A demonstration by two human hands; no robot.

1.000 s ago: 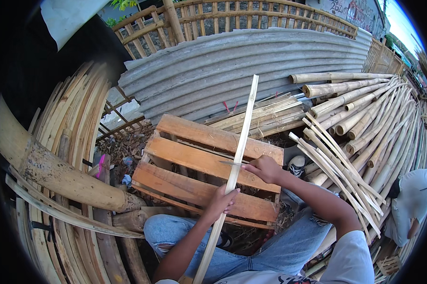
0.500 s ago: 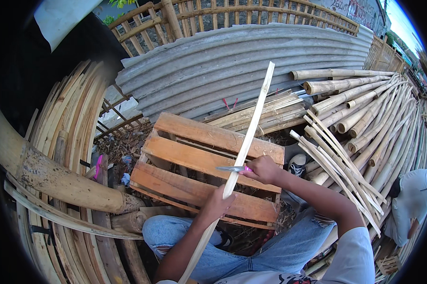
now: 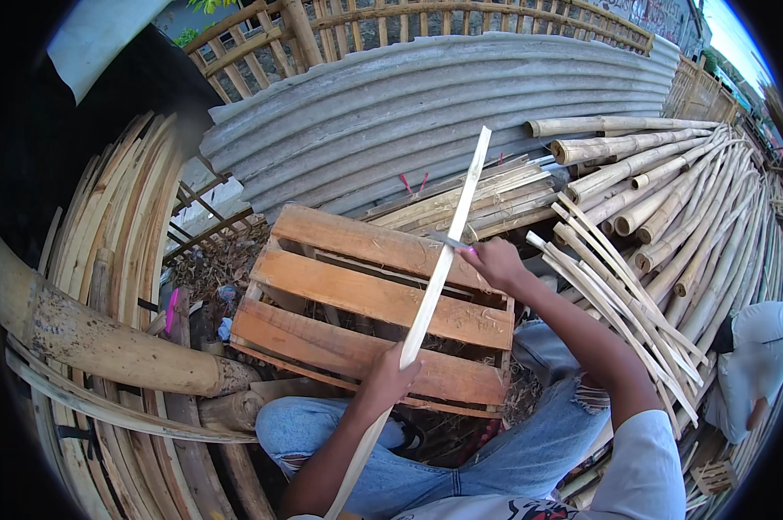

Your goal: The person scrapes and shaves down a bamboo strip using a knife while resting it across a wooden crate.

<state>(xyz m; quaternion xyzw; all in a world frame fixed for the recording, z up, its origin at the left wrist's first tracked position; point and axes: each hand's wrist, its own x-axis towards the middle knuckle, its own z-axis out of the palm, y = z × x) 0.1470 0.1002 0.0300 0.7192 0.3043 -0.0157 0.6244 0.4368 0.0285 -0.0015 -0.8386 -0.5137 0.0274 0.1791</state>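
Long pale bamboo strip (image 3: pixel 443 260), thin and flat, freshly split look, straight. It runs diagonally from low near the person's lap up and away to the right, tip raised over the grey corrugated sheet. Small knife (image 3: pixel 450 242) with a pink handle and a short grey blade lies across the strip above its middle, blade touching its edge, above the wooden pallet.

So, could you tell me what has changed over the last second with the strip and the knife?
The right hand has slid the knife farther up the bamboo strip, away from the body. The strip's far end swung right, then partly back. The left hand keeps its grip lower down; the pallet has not moved.
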